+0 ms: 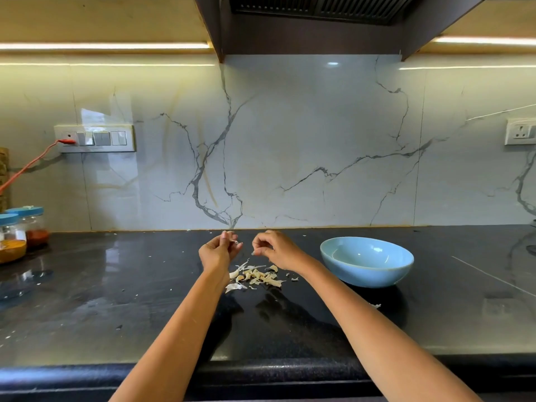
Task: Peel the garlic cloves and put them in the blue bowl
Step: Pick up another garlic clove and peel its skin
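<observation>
My left hand is raised over the black counter and pinches a small garlic clove at its fingertips. My right hand hovers just right of it with fingers curled, pinching what looks like a thin bit of peel. Below both hands lies a heap of pale garlic skins and cloves on the counter. The blue bowl stands to the right of the heap, close to my right forearm; its inside looks bare.
Two blue-lidded spice jars stand at the far left by the wall. An orange cable runs from the switch panel. Small peel flecks are scattered over the counter. The counter's front edge is near me.
</observation>
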